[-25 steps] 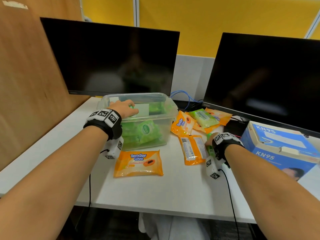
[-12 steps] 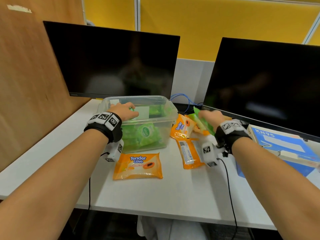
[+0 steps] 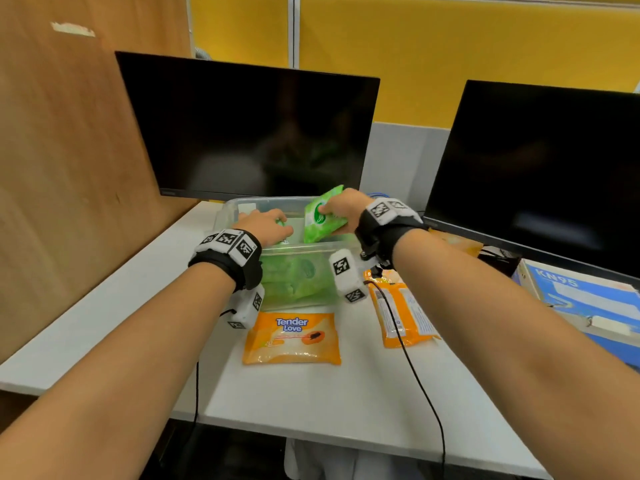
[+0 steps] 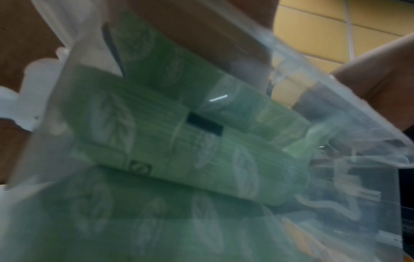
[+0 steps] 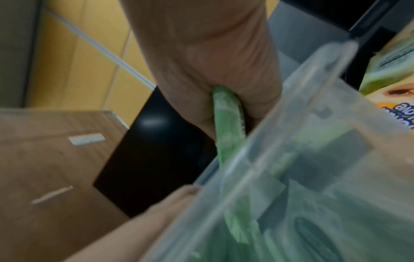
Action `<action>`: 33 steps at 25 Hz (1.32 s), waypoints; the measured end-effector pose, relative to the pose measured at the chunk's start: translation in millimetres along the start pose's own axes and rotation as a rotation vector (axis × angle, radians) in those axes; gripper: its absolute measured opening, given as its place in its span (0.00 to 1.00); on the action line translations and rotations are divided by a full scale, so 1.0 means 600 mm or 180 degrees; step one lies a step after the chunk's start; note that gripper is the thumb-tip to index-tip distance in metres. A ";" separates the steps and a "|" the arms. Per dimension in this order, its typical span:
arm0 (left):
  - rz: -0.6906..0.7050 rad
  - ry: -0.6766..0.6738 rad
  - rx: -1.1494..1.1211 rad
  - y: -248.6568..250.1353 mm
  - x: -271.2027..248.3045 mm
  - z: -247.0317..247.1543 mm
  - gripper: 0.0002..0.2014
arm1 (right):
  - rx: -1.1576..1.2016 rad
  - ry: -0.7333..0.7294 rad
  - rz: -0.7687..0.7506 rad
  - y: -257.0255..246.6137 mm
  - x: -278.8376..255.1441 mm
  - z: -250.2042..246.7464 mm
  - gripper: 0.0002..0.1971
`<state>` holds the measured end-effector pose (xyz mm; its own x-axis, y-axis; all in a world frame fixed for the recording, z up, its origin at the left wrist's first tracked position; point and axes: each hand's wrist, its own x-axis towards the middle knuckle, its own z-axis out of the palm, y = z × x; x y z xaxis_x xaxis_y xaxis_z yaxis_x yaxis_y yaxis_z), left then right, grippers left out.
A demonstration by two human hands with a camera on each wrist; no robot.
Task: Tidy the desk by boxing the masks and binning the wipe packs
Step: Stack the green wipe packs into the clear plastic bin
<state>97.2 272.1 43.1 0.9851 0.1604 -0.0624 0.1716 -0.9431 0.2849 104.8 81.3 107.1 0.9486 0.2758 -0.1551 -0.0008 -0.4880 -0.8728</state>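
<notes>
A green wipe pack (image 3: 323,216) sits pinched in our right hand (image 3: 341,209), thumb on its printed face and fingers behind, held tilted above the open top of the clear bin (image 3: 242,206). In the right wrist view the pack's edge (image 5: 227,120) shows squeezed between thumb and fingers just beside the bin's rim (image 5: 313,92). Our left hand (image 3: 266,225) lies at the bin's near rim with fingers bent down over it; we cannot tell whether they grip anything. More green packs (image 3: 298,275) are stacked inside the bin, seen through its wall (image 4: 156,134). In front of the bin, an orange Tender Love pack (image 3: 291,339) lies flat on the white surface (image 3: 311,403). Another orange pack (image 3: 401,311) lies to its right, and the blue KN95 mask box (image 3: 585,299) stands at the far right.
</notes>
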 end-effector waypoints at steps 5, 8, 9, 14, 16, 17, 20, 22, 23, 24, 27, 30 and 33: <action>-0.0048 0.0024 -0.0016 0.002 -0.001 -0.001 0.27 | -0.2566 -0.0091 0.0221 0.073 0.216 0.023 0.32; -0.0100 0.0051 -0.0001 -0.001 0.002 0.003 0.24 | -0.3233 -0.0093 0.0180 -0.010 -0.024 0.042 0.25; -0.0095 0.0038 0.0011 -0.001 0.000 0.005 0.24 | -0.3405 -0.0099 0.0166 -0.012 -0.032 0.042 0.24; -0.0050 -0.0013 -0.0007 -0.004 0.009 0.005 0.25 | -0.3978 -0.0623 -0.0046 -0.015 -0.025 0.051 0.27; -0.0048 0.0002 0.0046 -0.002 0.010 0.008 0.26 | -0.3956 -0.0586 0.0076 -0.010 -0.012 0.047 0.29; -0.0062 0.0009 0.0079 0.001 0.007 0.007 0.26 | -0.3874 -0.0516 0.0072 -0.003 -0.005 0.042 0.29; -0.0088 0.0012 0.0079 -0.001 0.012 0.008 0.26 | -0.3699 -0.0418 -0.0080 0.012 0.004 0.039 0.25; -0.0078 -0.0023 0.0070 0.000 0.013 0.008 0.27 | -0.3640 -0.0475 -0.0032 0.012 0.005 0.042 0.26; -0.0079 -0.0022 0.0088 0.002 0.012 0.007 0.26 | -0.3742 -0.0529 0.0012 0.006 0.003 0.043 0.30; -0.0087 -0.0003 0.0088 0.002 0.010 0.007 0.26 | -0.3818 -0.0584 0.0068 0.002 0.001 0.046 0.34; -0.0145 0.0035 0.0083 0.008 -0.001 0.003 0.24 | -0.3872 -0.0712 0.0072 0.006 0.016 0.045 0.34; -0.0140 0.0038 0.0059 0.006 0.000 0.002 0.24 | -0.4081 -0.0432 -0.0187 0.015 0.007 0.035 0.26; -0.0106 0.0022 0.0059 0.006 0.000 0.001 0.24 | -0.3851 -0.0231 -0.0508 0.037 0.016 0.046 0.22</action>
<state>98.2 268.4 43.5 0.9789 0.1937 -0.0650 0.2041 -0.9424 0.2650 105.2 96.1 73.4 0.8912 0.4297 -0.1450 0.4456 -0.8893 0.1032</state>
